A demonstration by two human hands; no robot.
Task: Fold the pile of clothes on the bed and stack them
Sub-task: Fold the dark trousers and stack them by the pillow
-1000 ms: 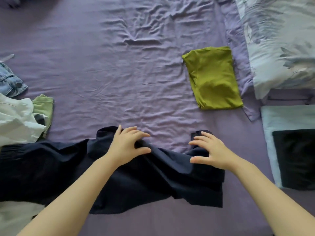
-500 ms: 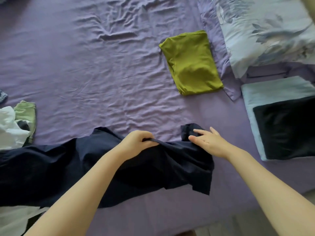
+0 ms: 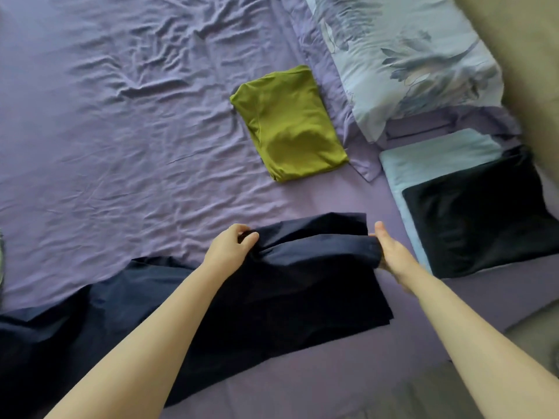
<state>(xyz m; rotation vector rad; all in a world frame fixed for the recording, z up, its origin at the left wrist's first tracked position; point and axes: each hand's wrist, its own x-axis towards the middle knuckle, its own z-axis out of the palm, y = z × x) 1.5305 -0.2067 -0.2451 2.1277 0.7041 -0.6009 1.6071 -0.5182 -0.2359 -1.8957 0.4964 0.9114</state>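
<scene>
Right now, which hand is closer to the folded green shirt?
Left. The left hand pinches the navy garment just below the green shirt; the right hand holds the garment's edge farther to the right.

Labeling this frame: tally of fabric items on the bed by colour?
Navy: 1, the navy garment, gripped by the left hand and the right hand.
Olive green: 1, the folded green garment.
Black: 1, the black cloth on the pale blue cloth.
Pale blue: 1, the pale blue cloth.
Floral print: 1, the pillow.
Total: 5, not counting the purple sheet.
</scene>
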